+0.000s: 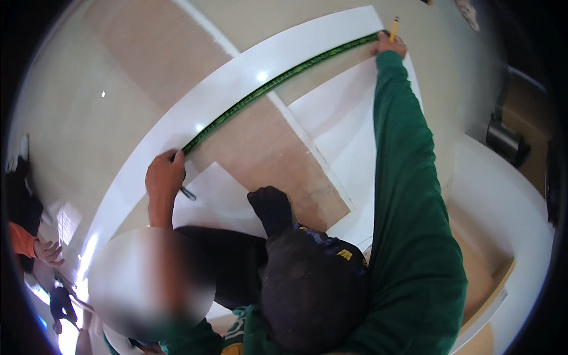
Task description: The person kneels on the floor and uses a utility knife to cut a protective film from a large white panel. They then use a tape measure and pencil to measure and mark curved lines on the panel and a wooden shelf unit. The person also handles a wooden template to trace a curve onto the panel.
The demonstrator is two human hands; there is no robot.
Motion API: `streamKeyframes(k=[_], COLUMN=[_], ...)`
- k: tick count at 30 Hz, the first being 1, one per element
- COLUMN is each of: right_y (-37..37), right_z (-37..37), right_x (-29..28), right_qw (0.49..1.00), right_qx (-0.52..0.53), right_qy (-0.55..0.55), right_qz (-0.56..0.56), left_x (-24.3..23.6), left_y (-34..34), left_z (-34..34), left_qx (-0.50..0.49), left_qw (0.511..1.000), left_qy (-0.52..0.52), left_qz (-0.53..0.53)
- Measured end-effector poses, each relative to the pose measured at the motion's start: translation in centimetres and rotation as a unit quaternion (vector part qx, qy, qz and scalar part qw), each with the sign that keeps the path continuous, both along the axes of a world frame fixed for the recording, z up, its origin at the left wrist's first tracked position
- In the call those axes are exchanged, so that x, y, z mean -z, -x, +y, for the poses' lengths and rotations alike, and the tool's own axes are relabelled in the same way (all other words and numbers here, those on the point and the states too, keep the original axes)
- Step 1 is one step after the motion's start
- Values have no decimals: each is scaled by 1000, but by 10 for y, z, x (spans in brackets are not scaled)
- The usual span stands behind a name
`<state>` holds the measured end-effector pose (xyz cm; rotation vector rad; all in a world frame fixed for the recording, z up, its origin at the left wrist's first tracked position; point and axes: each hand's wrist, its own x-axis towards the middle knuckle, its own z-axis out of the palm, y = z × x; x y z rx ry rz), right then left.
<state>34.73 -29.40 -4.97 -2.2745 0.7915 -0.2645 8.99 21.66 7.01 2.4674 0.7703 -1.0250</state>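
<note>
Between my two hands stretches the green blade of a tape measure (pixel 284 77), slanting up to the far right along a long white board (pixel 236 77). My left hand (pixel 165 174) is closed at its near-left end, with a dark strap hanging beside the fingers; the case is mostly hidden in the hand. At the far right, my right hand (pixel 390 46) pinches the other end near the board's corner. A yellow pencil (pixel 394 28) also sticks up from that hand. A blurred patch covers part of my left forearm.
White sheets (pixel 346 118) and a tan panel (pixel 284 148) lie under the tape. My bent knee (pixel 313 290) and dark-socked foot (pixel 271 204) are close by. Another person's hand (pixel 48 252), orange-sleeved, is at left. A dark cylinder (pixel 506 141) stands right, beyond a white curved-looking panel (pixel 503 183).
</note>
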Motion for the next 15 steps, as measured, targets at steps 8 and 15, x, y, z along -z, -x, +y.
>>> streamKeyframes(k=[8, 15], right_y=[-6, -7], right_z=[3, 4], right_x=[4, 6], right_qw=[994, 993], right_qx=[33, 57], right_qy=[-98, -101], right_qz=[-17, -4], left_x=[-1, -15], left_y=[6, 15], left_z=[13, 42], left_qx=[-9, -14], left_qw=[1000, 996], left_qy=[5, -3], left_qz=[29, 87])
